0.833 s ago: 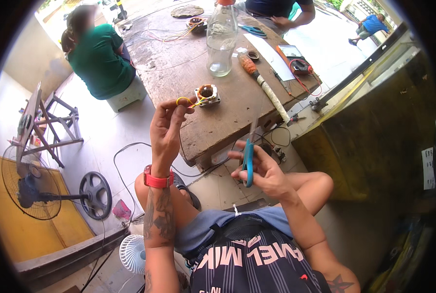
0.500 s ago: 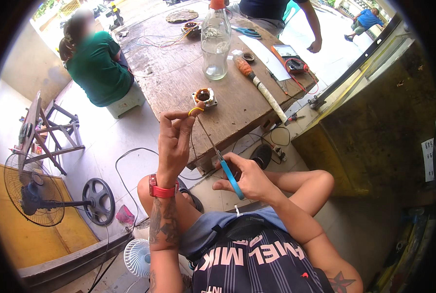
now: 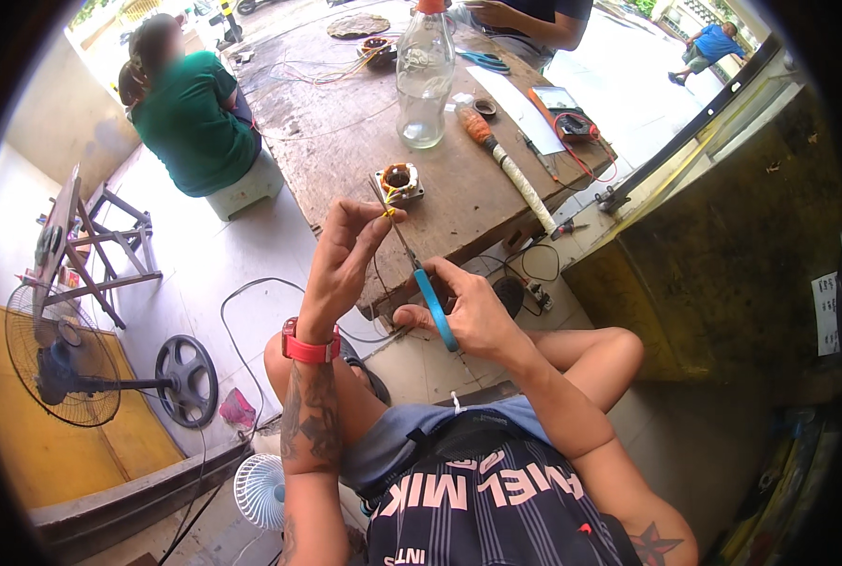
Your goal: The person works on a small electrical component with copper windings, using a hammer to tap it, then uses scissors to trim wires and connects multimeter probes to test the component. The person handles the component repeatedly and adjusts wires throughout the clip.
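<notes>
My left hand (image 3: 339,257), with a red watch on its wrist, pinches a thin yellow wire or sleeve (image 3: 390,213) between thumb and forefinger. A pair of scissors with blue handles (image 3: 433,304) is in my right hand (image 3: 479,319), fingers through the grips. Its slim blades reach up to the left hand's fingertips and the yellow piece, slightly parted at the tips. Whether they touch the yellow piece I cannot tell. Just beyond, on the wooden table, sits a small motor stator (image 3: 399,181) with copper windings and a white rim.
On the wooden table (image 3: 336,123) stand a glass bottle (image 3: 425,85), a hammer-like tool with a wrapped handle (image 3: 511,168), a multimeter (image 3: 562,113) and another wound stator (image 3: 377,53). A person in green (image 3: 190,123) sits at left, another across the table. Fans stand at lower left.
Both hands have moved up and slightly closer together. The scissor blades now reach past the left fingertips, by the yellow piece. The person across the table has drawn an arm in.
</notes>
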A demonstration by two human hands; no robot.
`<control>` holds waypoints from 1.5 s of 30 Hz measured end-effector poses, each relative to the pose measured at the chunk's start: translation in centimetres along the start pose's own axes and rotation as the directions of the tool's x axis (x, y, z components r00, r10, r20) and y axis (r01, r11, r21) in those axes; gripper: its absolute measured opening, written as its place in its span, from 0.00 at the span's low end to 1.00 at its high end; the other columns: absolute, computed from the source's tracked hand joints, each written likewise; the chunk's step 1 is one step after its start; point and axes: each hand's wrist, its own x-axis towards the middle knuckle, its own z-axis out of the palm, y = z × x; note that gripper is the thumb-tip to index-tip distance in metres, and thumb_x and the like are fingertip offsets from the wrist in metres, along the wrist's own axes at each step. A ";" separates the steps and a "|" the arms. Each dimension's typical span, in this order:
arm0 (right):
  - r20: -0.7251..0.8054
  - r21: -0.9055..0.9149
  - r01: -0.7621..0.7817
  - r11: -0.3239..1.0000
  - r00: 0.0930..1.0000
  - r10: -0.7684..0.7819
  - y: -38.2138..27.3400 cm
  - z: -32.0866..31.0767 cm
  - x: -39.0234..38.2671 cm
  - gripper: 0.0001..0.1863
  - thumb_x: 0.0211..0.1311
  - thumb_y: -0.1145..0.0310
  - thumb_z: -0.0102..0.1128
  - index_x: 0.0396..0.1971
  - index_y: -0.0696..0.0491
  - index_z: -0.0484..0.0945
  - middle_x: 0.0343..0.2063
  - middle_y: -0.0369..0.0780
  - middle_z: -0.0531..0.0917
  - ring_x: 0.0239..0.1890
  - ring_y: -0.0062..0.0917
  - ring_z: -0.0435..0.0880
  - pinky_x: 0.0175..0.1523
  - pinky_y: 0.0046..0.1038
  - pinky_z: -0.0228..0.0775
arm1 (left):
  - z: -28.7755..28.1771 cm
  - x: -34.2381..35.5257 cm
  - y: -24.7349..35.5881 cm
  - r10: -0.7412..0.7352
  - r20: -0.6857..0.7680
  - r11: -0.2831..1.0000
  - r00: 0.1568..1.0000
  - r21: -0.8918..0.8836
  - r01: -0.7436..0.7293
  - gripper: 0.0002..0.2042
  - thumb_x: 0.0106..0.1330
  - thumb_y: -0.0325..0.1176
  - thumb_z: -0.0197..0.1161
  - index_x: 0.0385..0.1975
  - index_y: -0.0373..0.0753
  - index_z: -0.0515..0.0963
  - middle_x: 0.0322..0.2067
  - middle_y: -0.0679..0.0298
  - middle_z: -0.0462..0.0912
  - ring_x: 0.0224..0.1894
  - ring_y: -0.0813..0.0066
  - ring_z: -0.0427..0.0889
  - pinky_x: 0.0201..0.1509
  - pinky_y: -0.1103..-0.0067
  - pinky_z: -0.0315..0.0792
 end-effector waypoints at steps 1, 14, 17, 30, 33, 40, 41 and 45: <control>-0.002 0.010 0.006 1.000 1.000 -0.006 0.1 0.0 0.0 0.39 0.54 0.42 0.81 0.49 0.63 0.80 0.27 0.43 0.84 0.29 0.21 0.80 0.37 0.28 0.75 | -0.1 0.0 -0.1 -0.008 -0.001 1.000 1.000 -0.005 0.008 0.07 0.81 0.30 0.58 0.49 0.34 0.71 0.50 0.57 0.84 0.58 0.74 0.80 0.66 0.75 0.71; -0.179 -0.339 0.208 0.918 0.943 -0.280 1.9 -1.6 1.2 0.26 0.58 0.51 0.79 0.43 0.57 0.79 0.29 0.45 0.84 0.30 0.34 0.86 0.35 0.35 0.76 | 0.0 -0.2 -1.2 -0.021 -0.053 0.996 0.998 0.088 0.026 0.08 0.79 0.31 0.62 0.49 0.35 0.76 0.45 0.66 0.82 0.52 0.81 0.77 0.61 0.80 0.71; -0.176 -0.594 0.264 0.760 0.879 -0.443 1.6 -2.3 1.5 0.27 0.58 0.48 0.77 0.44 0.54 0.78 0.32 0.45 0.83 0.36 0.44 0.87 0.37 0.41 0.79 | 0.4 -0.1 -1.3 0.016 -0.072 0.994 0.997 0.108 -0.008 0.07 0.78 0.29 0.63 0.49 0.34 0.78 0.43 0.67 0.83 0.50 0.81 0.79 0.58 0.80 0.73; -0.088 -0.752 0.256 0.607 0.875 -0.477 2.4 -3.8 2.7 0.15 0.64 0.66 0.69 0.47 0.53 0.78 0.32 0.42 0.82 0.36 0.41 0.87 0.39 0.40 0.80 | 0.7 -0.1 -1.3 0.102 -0.119 0.920 0.988 0.390 -0.048 0.08 0.74 0.26 0.66 0.48 0.32 0.83 0.36 0.61 0.88 0.38 0.79 0.83 0.46 0.79 0.78; -0.098 -0.753 0.249 0.609 0.873 -0.478 2.3 -3.5 2.7 0.15 0.65 0.66 0.68 0.48 0.53 0.77 0.33 0.42 0.82 0.37 0.40 0.87 0.40 0.40 0.81 | 0.8 -0.1 -1.2 0.098 -0.113 0.920 0.989 0.388 -0.047 0.08 0.75 0.26 0.64 0.49 0.32 0.82 0.37 0.61 0.88 0.38 0.79 0.83 0.45 0.79 0.78; -0.093 -0.738 0.270 0.619 0.867 -0.489 2.5 -3.1 3.0 0.18 0.60 0.70 0.70 0.49 0.53 0.75 0.33 0.43 0.82 0.38 0.41 0.87 0.39 0.41 0.81 | 1.1 -0.2 -0.8 0.095 -0.131 0.932 0.987 0.359 -0.042 0.08 0.77 0.26 0.62 0.50 0.31 0.81 0.36 0.62 0.89 0.38 0.80 0.83 0.45 0.79 0.77; -0.093 -0.735 0.264 0.624 0.873 -0.479 2.7 -3.1 3.0 0.19 0.59 0.71 0.70 0.49 0.53 0.75 0.33 0.44 0.81 0.38 0.42 0.87 0.39 0.41 0.81 | 1.0 -0.2 -0.8 0.079 -0.133 0.935 0.988 0.354 -0.027 0.08 0.77 0.27 0.62 0.50 0.31 0.81 0.36 0.62 0.89 0.39 0.80 0.83 0.45 0.79 0.77; -0.109 -0.708 0.242 0.663 0.891 -0.441 3.4 -2.6 3.1 0.18 0.59 0.72 0.70 0.48 0.53 0.75 0.33 0.45 0.82 0.37 0.44 0.87 0.40 0.43 0.81 | 1.0 -0.2 -0.6 0.061 -0.109 0.912 0.992 0.410 -0.011 0.08 0.77 0.28 0.62 0.49 0.32 0.81 0.36 0.63 0.88 0.38 0.80 0.82 0.46 0.80 0.77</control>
